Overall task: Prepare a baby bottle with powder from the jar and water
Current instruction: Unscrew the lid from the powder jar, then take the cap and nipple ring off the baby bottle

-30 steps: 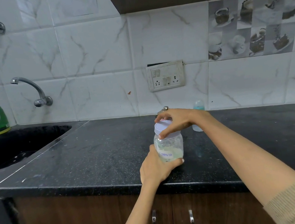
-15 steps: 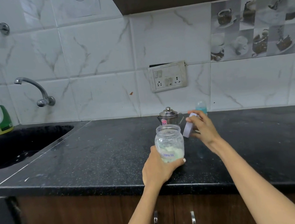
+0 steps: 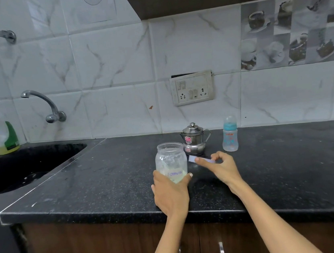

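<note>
A clear jar (image 3: 170,159) labelled "Formula", holding pale powder, stands open on the black counter (image 3: 282,164). My left hand (image 3: 170,193) grips its lower part from the front. My right hand (image 3: 221,167) holds the jar's white lid (image 3: 201,160) low over the counter, just right of the jar. A baby bottle (image 3: 229,134) with a teal collar and clear teat cap stands upright behind, near the wall. A small lidded steel pot (image 3: 194,141) sits right behind the jar.
A black sink (image 3: 19,167) is set into the counter at the left, with a wall tap (image 3: 42,103) above it and a dish-soap bottle (image 3: 2,131) at its far corner. A switch and socket panel (image 3: 192,88) is on the tiled wall. Cabinet doors (image 3: 221,250) are below the counter.
My right hand has taken the lid off the jar and carried it right and down toward the counter. My left hand has kept its hold on the jar.
</note>
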